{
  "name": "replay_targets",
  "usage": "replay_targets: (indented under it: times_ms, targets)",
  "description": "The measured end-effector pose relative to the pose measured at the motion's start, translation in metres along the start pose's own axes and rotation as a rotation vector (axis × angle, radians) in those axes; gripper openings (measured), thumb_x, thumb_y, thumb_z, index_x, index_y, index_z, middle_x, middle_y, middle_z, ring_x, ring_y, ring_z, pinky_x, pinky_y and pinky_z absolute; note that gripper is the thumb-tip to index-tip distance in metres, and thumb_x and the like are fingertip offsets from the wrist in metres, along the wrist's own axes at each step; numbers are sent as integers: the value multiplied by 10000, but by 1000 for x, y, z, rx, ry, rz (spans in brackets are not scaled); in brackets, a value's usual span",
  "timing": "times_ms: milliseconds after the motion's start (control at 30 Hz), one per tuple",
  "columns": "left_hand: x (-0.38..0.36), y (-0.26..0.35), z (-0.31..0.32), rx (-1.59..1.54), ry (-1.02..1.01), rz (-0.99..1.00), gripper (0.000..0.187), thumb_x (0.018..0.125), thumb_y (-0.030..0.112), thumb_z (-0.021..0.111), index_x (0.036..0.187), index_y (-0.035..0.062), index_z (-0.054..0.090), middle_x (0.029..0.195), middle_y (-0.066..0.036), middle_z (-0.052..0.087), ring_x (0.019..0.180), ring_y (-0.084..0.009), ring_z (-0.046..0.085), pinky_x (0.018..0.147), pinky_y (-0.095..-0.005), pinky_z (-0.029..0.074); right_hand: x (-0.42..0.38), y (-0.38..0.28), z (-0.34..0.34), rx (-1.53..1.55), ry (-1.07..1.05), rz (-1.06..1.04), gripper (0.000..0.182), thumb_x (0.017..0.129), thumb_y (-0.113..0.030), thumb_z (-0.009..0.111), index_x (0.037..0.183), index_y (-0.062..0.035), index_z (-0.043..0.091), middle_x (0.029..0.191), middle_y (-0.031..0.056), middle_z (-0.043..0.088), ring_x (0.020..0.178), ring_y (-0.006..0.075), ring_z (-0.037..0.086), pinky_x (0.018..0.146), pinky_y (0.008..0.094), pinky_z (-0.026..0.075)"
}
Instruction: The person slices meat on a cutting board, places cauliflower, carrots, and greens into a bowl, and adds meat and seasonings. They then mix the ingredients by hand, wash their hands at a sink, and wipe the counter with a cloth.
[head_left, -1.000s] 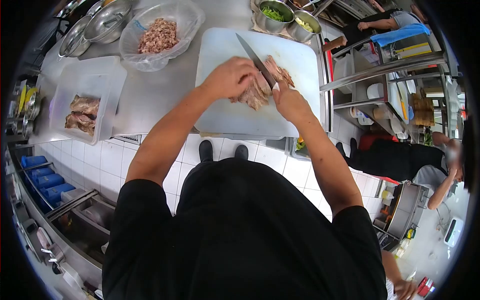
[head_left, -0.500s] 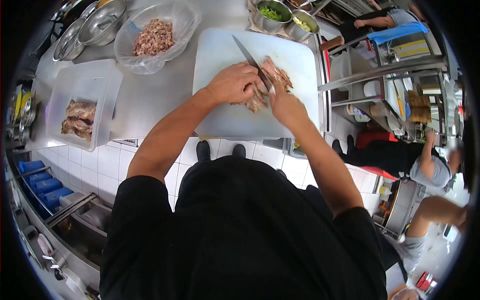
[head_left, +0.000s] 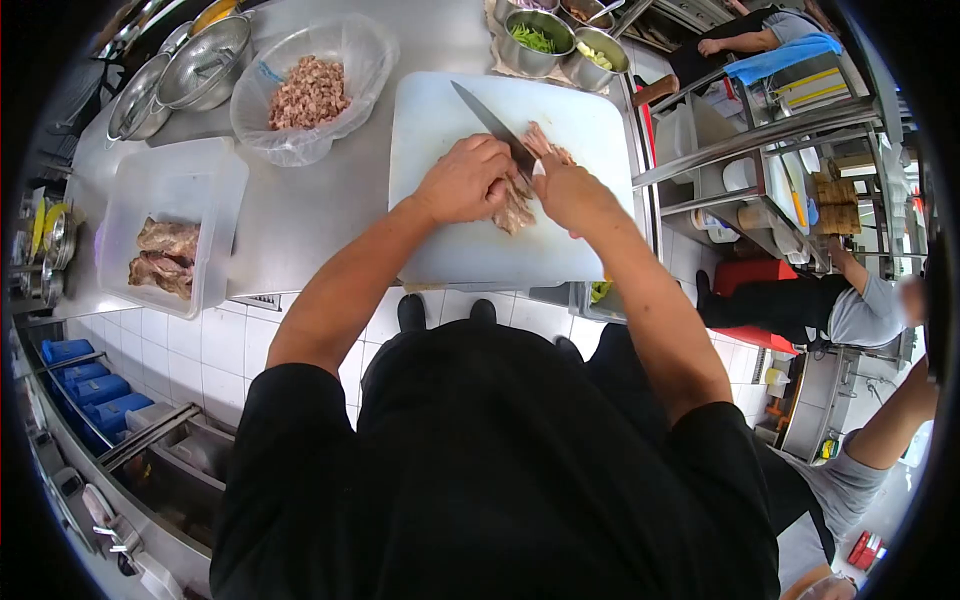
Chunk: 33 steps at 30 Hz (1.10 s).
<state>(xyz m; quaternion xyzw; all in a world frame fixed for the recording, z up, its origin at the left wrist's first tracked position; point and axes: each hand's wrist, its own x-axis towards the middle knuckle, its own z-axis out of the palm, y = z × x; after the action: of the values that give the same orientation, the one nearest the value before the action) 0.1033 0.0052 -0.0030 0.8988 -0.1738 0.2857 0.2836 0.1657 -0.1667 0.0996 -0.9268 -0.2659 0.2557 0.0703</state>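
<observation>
On the white cutting board (head_left: 434, 122), my left hand (head_left: 466, 180) is closed with curled fingertips on a piece of cooked meat (head_left: 514, 216). My right hand (head_left: 577, 197) grips a large kitchen knife (head_left: 489, 120), its handle mostly hidden in the fist. The blade points away from me to the left and runs beside my left fingertips, against the meat. Just beyond the blade, on its right, lie cut meat strips (head_left: 540, 141), partly covered by the knife and right hand.
Diced meat (head_left: 310, 92) sits in a plastic-lined bowl (head_left: 362, 50). Left of it are a clear tub (head_left: 128, 190) with meat pieces (head_left: 163, 256) and steel bowls (head_left: 205, 65). Metal containers of chopped greens (head_left: 533, 40) stand at the back right. Other people work along the right side.
The knife and right hand have shifted slightly left, and less of the cut strips shows beside the blade. My left hand still presses the meat. The whole view has tilted a little.
</observation>
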Motion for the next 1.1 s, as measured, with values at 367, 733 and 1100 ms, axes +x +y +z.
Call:
replay_targets:
  times_ms: [367, 733, 1100]
  targets:
    - [-4, 0, 2, -63, -49, -84, 197, 725, 79, 634, 922, 65, 630, 1018, -101, 588, 1010, -309, 550, 936, -407, 459, -7, 18, 31, -61, 133, -58, 329, 982, -270, 437, 1174, -8, 484, 810, 278, 671, 656, 411, 676, 685, 528, 539]
    - [-10, 1, 3, -73, 59, -68, 117, 716, 84, 639, 827, 82, 601, 913, -78, 584, 941, -288, 558, 864, -391, 488, -20, 9, 45, -106, 168, -34, 306, 983, -263, 438, 1130, -2, 502, 826, 260, 681, 725, 433, 681, 719, 539, 539]
    - [-11, -4, -3, -70, 2, -75, 122, 760, 102, 631, 879, 75, 622, 993, -87, 605, 979, -300, 562, 873, -401, 491, -19, 7, 55, -90, 138, 17, 348, 985, -288, 444, 1157, 10, 494, 876, 294, 673, 770, 427, 674, 752, 539, 530]
